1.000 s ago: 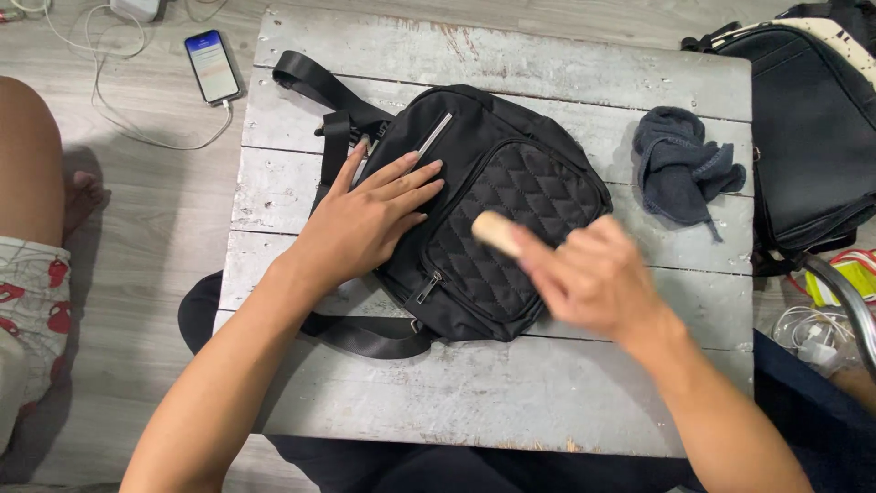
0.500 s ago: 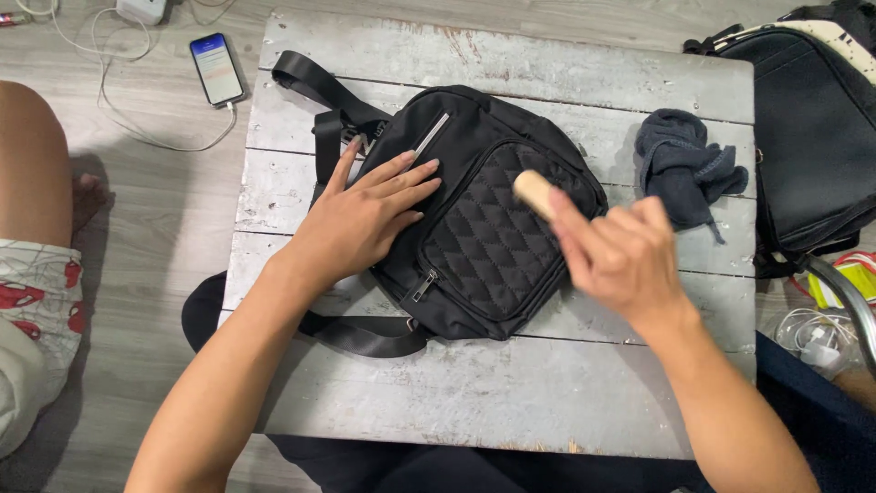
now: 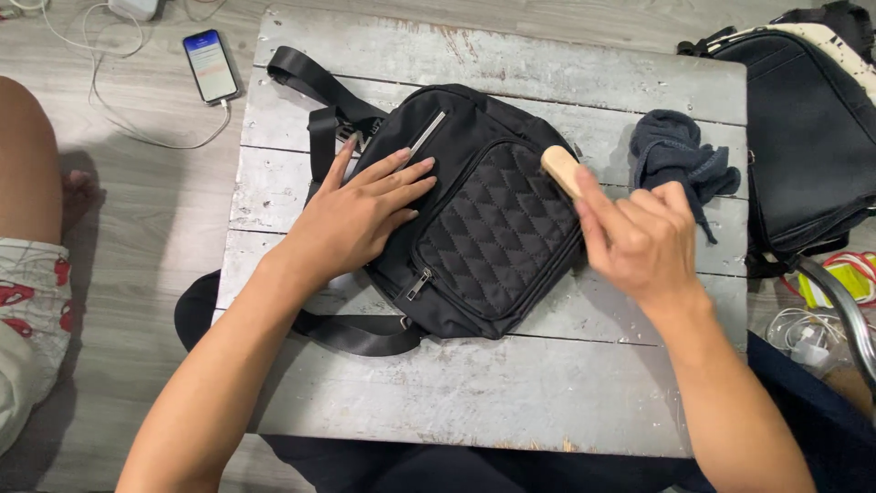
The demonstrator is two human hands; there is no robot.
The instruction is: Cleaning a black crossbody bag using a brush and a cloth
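Note:
A black shoulder bag (image 3: pixel 484 233) with a quilted front pocket lies on a worn white wooden table (image 3: pixel 474 402). My left hand (image 3: pixel 360 215) rests flat on the bag's left side, fingers spread near a silver zipper. My right hand (image 3: pixel 639 237) grips a small wooden-handled brush (image 3: pixel 559 170) at the bag's right edge; its bristles are hidden by the hand and bag.
A dark grey cloth (image 3: pixel 677 160) lies crumpled on the table's right side. Another black bag (image 3: pixel 808 128) stands at the far right. A phone (image 3: pixel 211 65) on a white cable lies on the floor at top left. Another person's leg (image 3: pixel 32 228) is at the left edge.
My right hand has carried the brush from the middle of the quilted pocket up and right to the bag's right edge. The left hand has stayed pressed on the bag.

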